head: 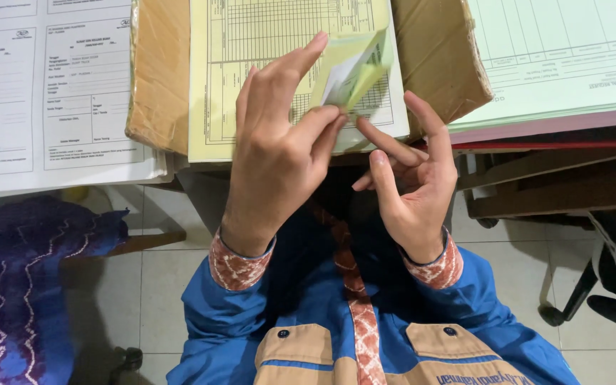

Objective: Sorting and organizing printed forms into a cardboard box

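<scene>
the left hand point(276, 153) pinches a small folded slip of pale yellow-green paper point(354, 68) between thumb and fingers, holding it up just above the yellow form point(251, 71) that lies on the brown wrapped bundle point(158, 71). the right hand point(411, 178) is open just below the slip, one fingertip near its lower corner, grasping nothing. the slip looks light, thin and floppy, easily creased; a pinch at the folded edge probably holds it best.

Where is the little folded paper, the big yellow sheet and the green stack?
Small folded yellow-green paper point(354, 68), head view, on its folded face above the left hand's fingertips.
Yellow form sheet point(251, 57), head view, on its printed grid area.
Green paper stack point(557, 57), head view, on the top sheet.
</scene>
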